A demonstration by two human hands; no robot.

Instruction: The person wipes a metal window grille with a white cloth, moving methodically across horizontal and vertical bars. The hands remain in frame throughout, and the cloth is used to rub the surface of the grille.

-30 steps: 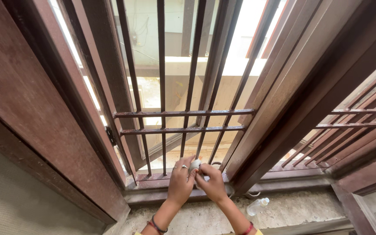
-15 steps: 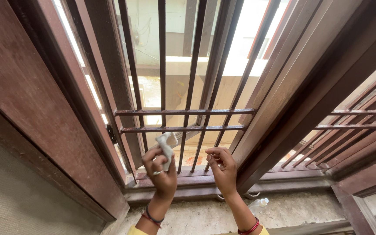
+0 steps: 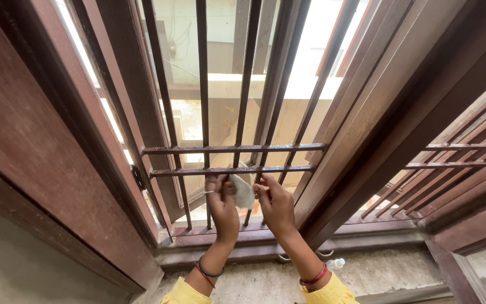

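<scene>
nearest me, a small clear bottle (image 3: 337, 263) lies on the stone sill (image 3: 378, 276), untouched. both hands have risen from the bottom rail to just under the lower crossbar (image 3: 232, 170) of the brown window grille (image 3: 237, 112), and the right has rejoined the left; i judge the wiping has moved up. my left hand (image 3: 222, 204) and right hand (image 3: 277, 205) are raised, wrists bent back, each pinching an edge of the small white cloth (image 3: 243, 193) stretched between them against the upright bars.

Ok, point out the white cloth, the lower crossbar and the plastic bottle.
white cloth (image 3: 244, 194), head view, middle of the cloth.
lower crossbar (image 3: 288, 168), head view, bare stretch right of the hands.
plastic bottle (image 3: 336, 263), head view, visible end.
</scene>
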